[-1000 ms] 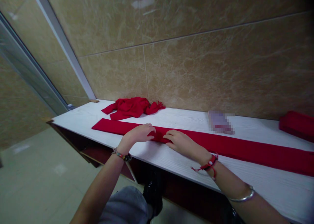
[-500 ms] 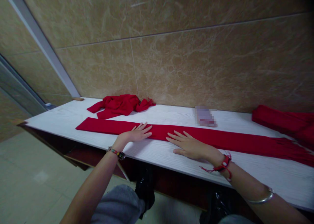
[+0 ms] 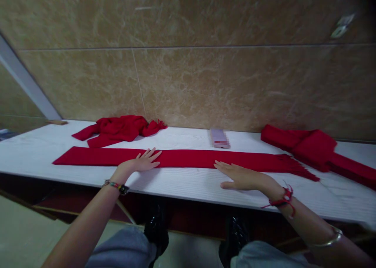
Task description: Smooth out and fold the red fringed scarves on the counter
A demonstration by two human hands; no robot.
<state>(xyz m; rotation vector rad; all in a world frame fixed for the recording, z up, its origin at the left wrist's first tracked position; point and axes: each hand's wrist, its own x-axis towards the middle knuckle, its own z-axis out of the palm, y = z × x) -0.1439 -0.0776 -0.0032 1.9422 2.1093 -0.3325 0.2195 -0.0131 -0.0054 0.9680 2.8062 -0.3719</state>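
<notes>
A long red scarf (image 3: pixel 188 159), folded into a narrow flat strip, lies lengthwise on the white tabletop (image 3: pixel 188 184). Its fringed end points to the right. My left hand (image 3: pixel 141 161) rests on the scarf left of its middle, palm down with fingers spread. To the right, my right hand (image 3: pixel 242 177) is stretched out at the scarf's near edge, fingertips on the cloth and thumb apart. Neither hand grips anything. Behind the scarf on the left is a crumpled red scarf (image 3: pixel 123 128) with a fringe.
Another red scarf (image 3: pixel 311 144), loosely folded, lies at the right near the wall. A pale phone-like object (image 3: pixel 219 138), partly pixelated, lies behind the strip. A tiled wall (image 3: pixel 199 88) closes off the back, with a socket (image 3: pixel 342 26) on it. Open shelving runs below the tabletop.
The head view has turned to the right, showing more of the right-hand scarf. My right hand has slid rightward along the strip, away from my left hand. Both hands stay flat.
</notes>
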